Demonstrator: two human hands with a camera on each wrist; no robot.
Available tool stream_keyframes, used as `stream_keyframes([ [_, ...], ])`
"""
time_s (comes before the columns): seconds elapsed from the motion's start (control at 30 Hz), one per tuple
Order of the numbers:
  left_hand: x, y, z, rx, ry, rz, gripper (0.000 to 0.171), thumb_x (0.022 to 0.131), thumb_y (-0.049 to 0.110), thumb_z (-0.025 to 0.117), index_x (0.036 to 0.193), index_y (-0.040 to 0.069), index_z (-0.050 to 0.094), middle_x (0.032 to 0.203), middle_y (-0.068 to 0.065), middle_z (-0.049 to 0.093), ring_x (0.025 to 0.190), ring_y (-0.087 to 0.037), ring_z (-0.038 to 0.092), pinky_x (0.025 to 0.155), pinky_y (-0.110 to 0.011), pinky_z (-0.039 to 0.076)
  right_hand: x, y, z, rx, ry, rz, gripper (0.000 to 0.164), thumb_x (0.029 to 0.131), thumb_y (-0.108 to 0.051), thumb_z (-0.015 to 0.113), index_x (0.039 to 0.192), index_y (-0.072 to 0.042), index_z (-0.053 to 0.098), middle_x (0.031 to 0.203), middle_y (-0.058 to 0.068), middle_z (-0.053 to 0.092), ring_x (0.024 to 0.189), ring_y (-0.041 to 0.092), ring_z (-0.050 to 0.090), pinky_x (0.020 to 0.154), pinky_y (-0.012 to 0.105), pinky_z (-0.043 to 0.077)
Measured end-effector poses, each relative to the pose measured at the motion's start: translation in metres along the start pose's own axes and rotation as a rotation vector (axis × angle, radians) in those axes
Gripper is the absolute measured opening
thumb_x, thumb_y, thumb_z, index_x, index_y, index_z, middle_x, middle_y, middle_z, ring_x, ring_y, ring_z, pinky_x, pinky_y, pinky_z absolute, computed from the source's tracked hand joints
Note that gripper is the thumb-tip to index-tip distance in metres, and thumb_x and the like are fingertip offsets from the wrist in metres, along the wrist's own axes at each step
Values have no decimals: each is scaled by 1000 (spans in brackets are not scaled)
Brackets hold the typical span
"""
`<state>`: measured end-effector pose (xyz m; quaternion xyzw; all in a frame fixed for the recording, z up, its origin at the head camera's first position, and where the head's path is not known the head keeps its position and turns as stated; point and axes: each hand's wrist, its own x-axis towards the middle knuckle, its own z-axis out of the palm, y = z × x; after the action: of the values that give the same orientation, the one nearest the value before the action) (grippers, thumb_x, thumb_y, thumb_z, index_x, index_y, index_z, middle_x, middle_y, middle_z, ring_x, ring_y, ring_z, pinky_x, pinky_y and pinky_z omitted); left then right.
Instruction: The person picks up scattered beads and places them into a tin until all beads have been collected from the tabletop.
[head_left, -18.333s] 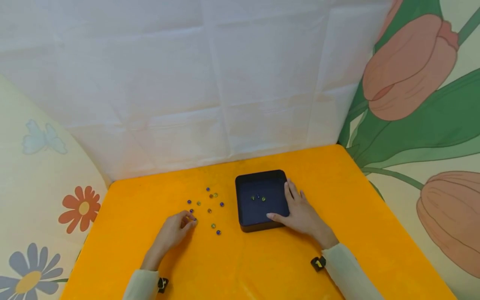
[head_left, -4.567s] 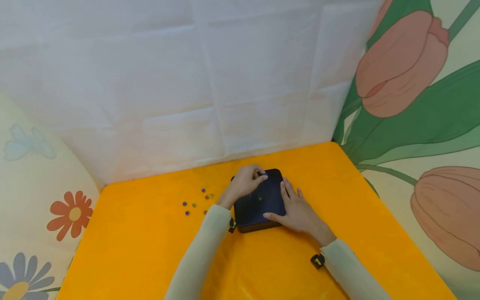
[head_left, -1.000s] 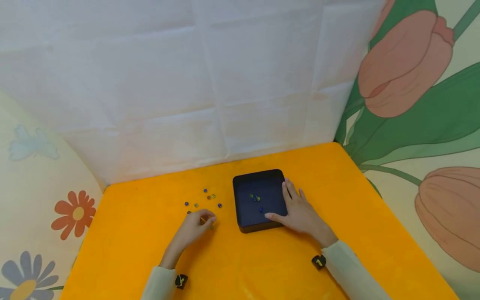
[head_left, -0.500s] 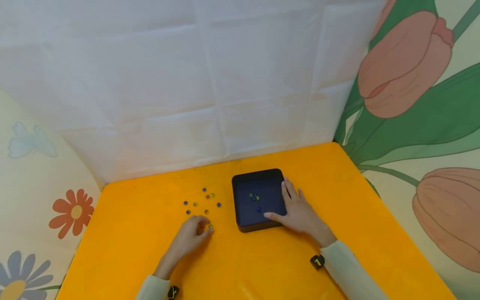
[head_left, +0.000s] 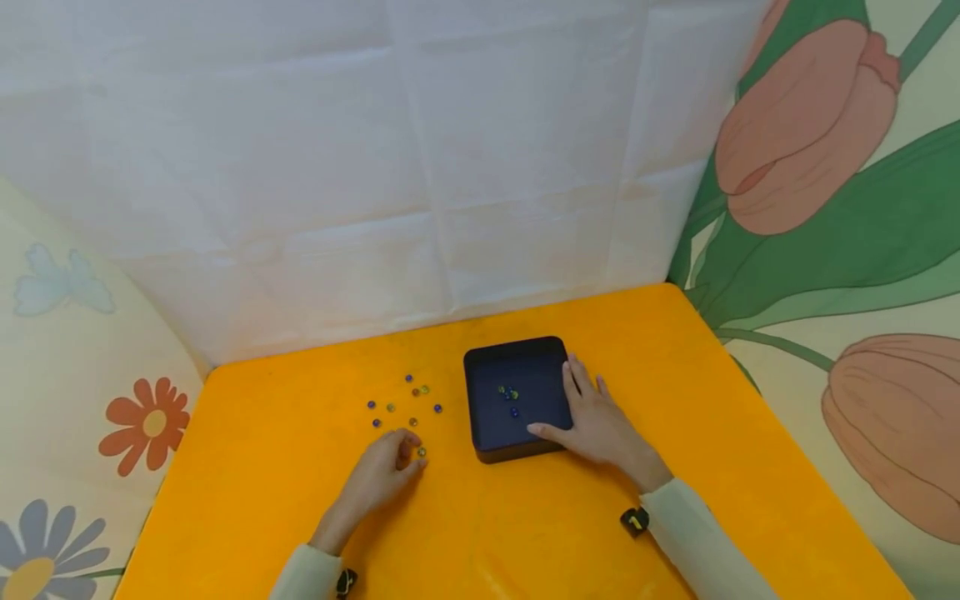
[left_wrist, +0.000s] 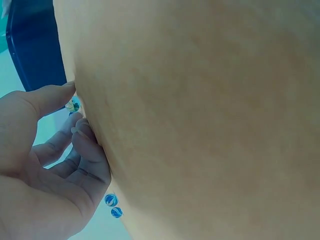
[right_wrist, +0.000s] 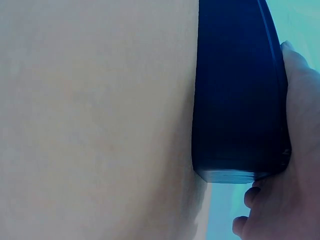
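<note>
My left hand (head_left: 385, 468) is low over the table, thumb and index finger spread on either side of a yellow-green glass marble (head_left: 422, 452). A small gap shows around that marble, and it lies on the cloth. In the left wrist view the same marble (left_wrist: 73, 105) appears between thumb and index finger. My right hand (head_left: 603, 425) holds the black square tray (head_left: 517, 455) at its near right, thumb over the rim and fingers along the outer right wall. Inside the tray sit a small cluster of green and blue marbles (head_left: 508, 393) and a separate blue marble (head_left: 514, 412).
Several blue, amber and yellow-green marbles lie beyond the left hand, among them an amber marble (head_left: 413, 422) and a blue marble (head_left: 438, 408) nearer the tray. Orange cloth (head_left: 480, 533) covers the table. A white sheet (head_left: 337, 167) hangs behind its far edge.
Over the last second my left thumb and index finger have parted around the yellow-green marble. The lone blue marble rolled slightly away inside the tray. Since the oldest frame, table marbles are fewer, tray marbles more.
</note>
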<state>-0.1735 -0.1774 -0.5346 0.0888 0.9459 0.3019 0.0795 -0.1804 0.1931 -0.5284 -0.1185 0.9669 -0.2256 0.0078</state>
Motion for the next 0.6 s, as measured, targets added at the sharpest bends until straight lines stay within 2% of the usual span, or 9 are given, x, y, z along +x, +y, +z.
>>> stream_keyframes([
  [0.33,3,2,1,24,22,35,14,95,17,79,104,11,71,85,0,59,76,-14,50,67,-27,43,2,2,-2,-10,0,-2,124,88,-86,54,168,-3,7,178,15,-4,165,38,12,132,60,10],
  [0.6,0,2,0,26,15,42,9,96,14,77,103,13,71,81,2,60,71,-12,49,63,-25,42,-1,2,0,7,-8,12,126,87,-87,55,168,-5,6,179,14,-5,163,45,12,129,64,16],
])
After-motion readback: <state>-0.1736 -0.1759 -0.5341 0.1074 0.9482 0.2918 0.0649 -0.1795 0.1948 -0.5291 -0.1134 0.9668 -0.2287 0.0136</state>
